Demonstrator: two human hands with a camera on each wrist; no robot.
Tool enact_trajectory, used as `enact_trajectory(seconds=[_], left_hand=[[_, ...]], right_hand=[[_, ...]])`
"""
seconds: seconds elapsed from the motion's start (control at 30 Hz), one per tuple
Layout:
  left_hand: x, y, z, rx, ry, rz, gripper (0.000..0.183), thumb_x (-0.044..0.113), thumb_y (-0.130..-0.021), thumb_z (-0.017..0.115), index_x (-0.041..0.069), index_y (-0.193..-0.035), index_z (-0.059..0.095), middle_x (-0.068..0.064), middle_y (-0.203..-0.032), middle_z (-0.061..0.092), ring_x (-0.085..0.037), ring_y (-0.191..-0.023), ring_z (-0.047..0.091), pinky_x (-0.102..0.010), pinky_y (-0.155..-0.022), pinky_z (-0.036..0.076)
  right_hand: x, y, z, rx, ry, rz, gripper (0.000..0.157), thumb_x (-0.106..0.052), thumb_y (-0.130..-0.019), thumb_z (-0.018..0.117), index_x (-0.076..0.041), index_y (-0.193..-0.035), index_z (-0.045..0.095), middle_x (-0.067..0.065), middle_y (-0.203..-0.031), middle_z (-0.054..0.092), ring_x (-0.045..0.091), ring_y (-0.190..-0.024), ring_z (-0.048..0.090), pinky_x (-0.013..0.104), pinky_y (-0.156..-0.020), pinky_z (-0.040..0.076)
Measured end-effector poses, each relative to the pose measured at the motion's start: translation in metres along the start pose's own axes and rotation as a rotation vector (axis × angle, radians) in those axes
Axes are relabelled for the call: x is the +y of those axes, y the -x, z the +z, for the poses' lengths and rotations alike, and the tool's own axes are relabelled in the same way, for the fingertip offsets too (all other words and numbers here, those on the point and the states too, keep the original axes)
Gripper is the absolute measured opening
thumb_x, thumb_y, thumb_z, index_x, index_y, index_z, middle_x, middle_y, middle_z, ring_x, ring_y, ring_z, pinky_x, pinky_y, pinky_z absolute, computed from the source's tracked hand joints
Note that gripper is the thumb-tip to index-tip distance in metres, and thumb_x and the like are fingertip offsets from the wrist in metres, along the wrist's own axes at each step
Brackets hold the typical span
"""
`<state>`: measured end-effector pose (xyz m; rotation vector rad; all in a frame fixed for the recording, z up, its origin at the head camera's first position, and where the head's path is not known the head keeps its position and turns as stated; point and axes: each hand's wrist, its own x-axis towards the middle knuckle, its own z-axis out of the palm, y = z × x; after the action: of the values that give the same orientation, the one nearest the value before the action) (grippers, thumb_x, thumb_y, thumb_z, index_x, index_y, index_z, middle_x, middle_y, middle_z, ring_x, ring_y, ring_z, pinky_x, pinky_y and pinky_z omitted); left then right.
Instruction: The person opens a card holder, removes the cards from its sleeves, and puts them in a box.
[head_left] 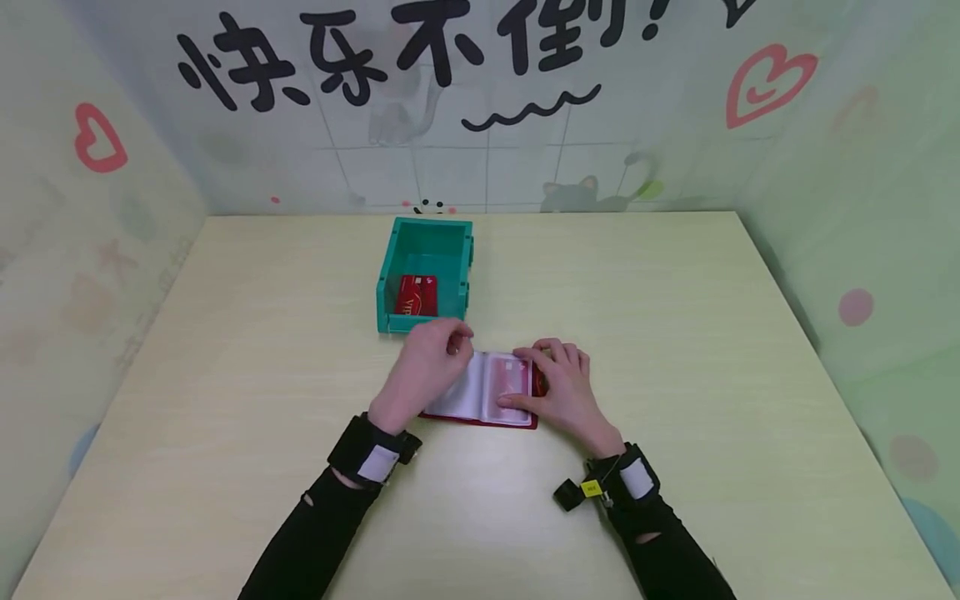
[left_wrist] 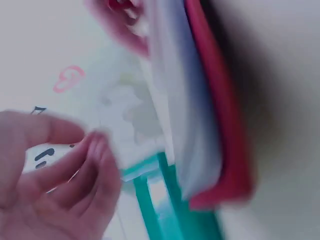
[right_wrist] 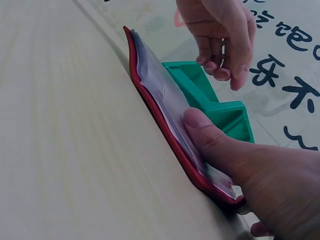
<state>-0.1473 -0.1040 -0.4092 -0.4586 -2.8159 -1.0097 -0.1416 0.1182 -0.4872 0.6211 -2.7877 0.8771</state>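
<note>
A red card holder (head_left: 462, 398) lies spread on the table with its clear plastic sleeves showing. A pinkish card (head_left: 511, 377) shows through the right-hand sleeve. My right hand (head_left: 564, 390) holds the holder's right side, thumb on the sleeve, other fingers at the edge. My left hand (head_left: 431, 364) hovers above the holder's left part, near the front of the bin. Its fingers (right_wrist: 220, 60) are loosely bent, and I see nothing between them. Inside the teal bin (head_left: 386, 279) lies a red card (head_left: 417, 296) with gold lettering.
The pale wooden table (head_left: 262, 333) extends around the holder. Printed wall panels (head_left: 450, 167) stand along its back and both sides. Each wrist wears a black strap (head_left: 633, 479) with a small device.
</note>
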Motion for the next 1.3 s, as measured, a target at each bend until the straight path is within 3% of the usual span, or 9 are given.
enact_trajectory(seconds=[0.13, 0.33, 0.67, 0.83, 0.93, 1.17, 1.3], left_hand=[[0.001, 0.014, 0.008, -0.173, 0.074, -0.064, 0.018, 0.010, -0.086, 0.068, 0.001, -0.102, 0.071, -0.005, -0.083, 0.065, -0.018, -0.075, 0.055, -0.032, -0.070, 0.054], [-0.012, 0.023, 0.019, -0.257, 0.130, -0.074, 0.023, 0.013, -0.083, 0.073, 0.002, -0.103, 0.070, -0.001, -0.077, 0.060, -0.017, -0.074, 0.053, -0.031, -0.068, 0.051], [-0.016, 0.021, 0.022, -0.258, 0.175, -0.079, 0.021, 0.015, -0.086, 0.071, 0.003, -0.103, 0.072, -0.002, -0.081, 0.064, -0.017, -0.073, 0.055, -0.032, -0.068, 0.052], [-0.018, 0.019, 0.023, -0.226, 0.209, -0.091, 0.018, 0.020, -0.093, 0.062, 0.007, -0.099, 0.072, -0.002, -0.081, 0.064, -0.016, -0.074, 0.055, -0.032, -0.065, 0.050], [-0.020, 0.018, 0.024, -0.217, 0.237, -0.099, 0.023, 0.028, -0.096, 0.057, 0.009, -0.098, 0.070, -0.001, -0.078, 0.064, -0.017, -0.075, 0.055, -0.033, -0.064, 0.049], [-0.021, 0.016, 0.023, -0.251, 0.316, -0.172, 0.049, 0.053, -0.096, 0.045, 0.013, -0.093, 0.072, -0.001, -0.077, 0.066, -0.018, -0.076, 0.057, -0.034, -0.067, 0.049], [-0.023, 0.017, 0.020, -0.254, 0.356, -0.216, 0.041, 0.045, -0.098, 0.048, 0.013, -0.090, 0.072, -0.002, -0.076, 0.066, -0.019, -0.073, 0.058, -0.032, -0.064, 0.049]], right_hand=[[-0.001, -0.001, 0.001, 0.009, -0.024, 0.011, 0.070, -0.057, -0.065, 0.078, -0.014, -0.117, 0.060, 0.009, -0.116, 0.047, 0.027, -0.107, 0.034, 0.052, -0.093, 0.025], [-0.003, -0.005, 0.000, -0.031, -0.008, 0.046, 0.074, -0.055, -0.066, 0.079, -0.013, -0.123, 0.058, 0.010, -0.119, 0.046, 0.028, -0.107, 0.034, 0.052, -0.094, 0.024], [-0.006, -0.010, -0.005, -0.023, -0.060, 0.018, 0.063, -0.047, -0.067, 0.082, -0.014, -0.115, 0.060, 0.010, -0.117, 0.047, 0.028, -0.109, 0.034, 0.053, -0.090, 0.024], [-0.017, -0.011, -0.014, 0.013, -0.250, -0.031, 0.037, -0.028, -0.074, 0.081, -0.010, -0.103, 0.066, 0.003, -0.095, 0.061, 0.023, -0.097, 0.043, 0.053, -0.093, 0.022], [-0.025, -0.011, -0.019, 0.006, -0.347, -0.080, 0.027, -0.024, -0.080, 0.076, -0.011, -0.103, 0.071, 0.000, -0.087, 0.064, 0.021, -0.091, 0.047, 0.055, -0.094, 0.020], [-0.034, -0.013, -0.016, -0.049, -0.365, -0.280, 0.027, -0.010, -0.087, 0.068, -0.006, -0.114, 0.071, 0.005, -0.107, 0.072, 0.020, -0.101, 0.058, 0.055, -0.091, 0.029], [-0.032, -0.012, -0.008, -0.043, -0.279, -0.299, 0.031, -0.011, -0.083, 0.073, -0.006, -0.113, 0.072, 0.008, -0.112, 0.069, 0.022, -0.107, 0.054, 0.054, -0.092, 0.036]])
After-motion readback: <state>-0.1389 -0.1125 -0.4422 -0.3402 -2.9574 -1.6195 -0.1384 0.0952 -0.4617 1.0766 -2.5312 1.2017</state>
